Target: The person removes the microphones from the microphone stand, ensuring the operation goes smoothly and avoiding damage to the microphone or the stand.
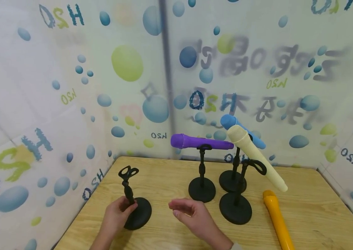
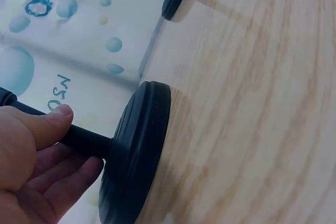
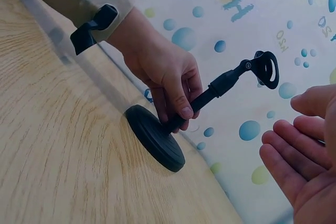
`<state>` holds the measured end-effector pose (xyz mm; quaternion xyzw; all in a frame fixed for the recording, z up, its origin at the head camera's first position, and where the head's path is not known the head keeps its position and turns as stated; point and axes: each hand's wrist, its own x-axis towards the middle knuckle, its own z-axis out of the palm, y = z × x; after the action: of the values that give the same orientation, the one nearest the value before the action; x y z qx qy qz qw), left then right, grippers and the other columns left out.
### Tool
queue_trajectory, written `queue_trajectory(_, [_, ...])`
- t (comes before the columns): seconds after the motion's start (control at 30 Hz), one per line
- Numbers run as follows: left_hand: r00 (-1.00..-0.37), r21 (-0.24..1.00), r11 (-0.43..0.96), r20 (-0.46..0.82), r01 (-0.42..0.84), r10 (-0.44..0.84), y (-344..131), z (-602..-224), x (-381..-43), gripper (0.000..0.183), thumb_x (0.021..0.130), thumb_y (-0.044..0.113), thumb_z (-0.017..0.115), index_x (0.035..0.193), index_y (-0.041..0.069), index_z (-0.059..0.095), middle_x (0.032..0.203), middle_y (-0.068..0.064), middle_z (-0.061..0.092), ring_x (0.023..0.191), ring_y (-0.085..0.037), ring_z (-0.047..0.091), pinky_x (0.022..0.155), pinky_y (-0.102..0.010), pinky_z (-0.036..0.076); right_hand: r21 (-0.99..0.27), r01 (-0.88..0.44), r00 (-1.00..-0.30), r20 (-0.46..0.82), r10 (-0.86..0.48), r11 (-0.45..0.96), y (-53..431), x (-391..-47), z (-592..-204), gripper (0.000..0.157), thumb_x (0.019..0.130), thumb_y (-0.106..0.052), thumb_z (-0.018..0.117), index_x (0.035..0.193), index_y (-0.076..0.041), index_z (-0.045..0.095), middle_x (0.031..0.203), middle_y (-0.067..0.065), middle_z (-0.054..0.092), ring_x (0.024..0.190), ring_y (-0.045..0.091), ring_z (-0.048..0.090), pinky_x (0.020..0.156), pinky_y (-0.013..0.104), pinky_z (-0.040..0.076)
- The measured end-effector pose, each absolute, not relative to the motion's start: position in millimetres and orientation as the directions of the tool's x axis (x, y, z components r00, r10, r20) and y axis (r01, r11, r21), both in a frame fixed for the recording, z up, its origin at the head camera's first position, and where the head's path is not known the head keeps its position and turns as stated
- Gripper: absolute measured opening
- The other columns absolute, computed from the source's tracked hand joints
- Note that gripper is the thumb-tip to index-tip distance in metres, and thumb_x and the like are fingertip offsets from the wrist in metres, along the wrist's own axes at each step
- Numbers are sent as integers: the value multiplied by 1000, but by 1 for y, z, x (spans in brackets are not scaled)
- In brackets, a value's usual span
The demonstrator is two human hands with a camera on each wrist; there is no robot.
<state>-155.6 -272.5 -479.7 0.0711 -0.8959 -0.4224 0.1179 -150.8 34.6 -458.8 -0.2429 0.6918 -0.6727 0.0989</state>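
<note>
My left hand (image 1: 116, 216) pinches the lower pole of a black microphone stand (image 1: 139, 214) at the left of the table. Its round base is tilted a little, and the clip at its top holds no microphone. The left wrist view shows thumb and fingers around the pole (image 2: 89, 141) just above the base. My right hand (image 1: 195, 218) is held in the air to the right of this stand, fingers loosely bent and nothing in them. In the right wrist view its palm faces the stand's clip (image 3: 266, 69).
Right of centre, a purple microphone (image 1: 201, 142), a blue microphone (image 1: 251, 133) and a cream microphone (image 1: 257, 158) rest on black stands. An orange microphone (image 1: 278, 218) lies on the wooden table (image 1: 317, 208) at the right. A patterned curtain (image 1: 126, 104) hangs behind.
</note>
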Motion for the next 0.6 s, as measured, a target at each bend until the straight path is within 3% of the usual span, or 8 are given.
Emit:
queue_trajectory(0.1, [-960,759,651,171,-17,-224,-271,-480,-158,11,96,9,82,105,4,78,100,-11,83,94,-25,79,77,-34,64,-979,-202,-866,187,-463,-19,35,-151,-459,33,105,-15,72,134,0,72,131,20,76,113,3,73,101,24,59])
queue_trajectory(0.3, [-950,747,665,214,10,-226,-267,-481,-170,12,97,7,81,108,2,77,105,-15,83,102,-34,80,87,-48,65,-980,-201,-871,182,-457,-7,36,-151,-460,31,105,-15,72,133,-2,74,130,18,77,112,4,74,100,21,59])
queue_trajectory(0.6, [-941,738,675,229,2,-248,-270,-484,-202,13,100,10,78,109,1,77,103,-16,81,98,-32,78,89,-51,63,-984,-177,-875,167,-454,-19,35,-152,-462,30,105,-15,72,133,-3,74,131,18,76,112,4,74,99,23,60])
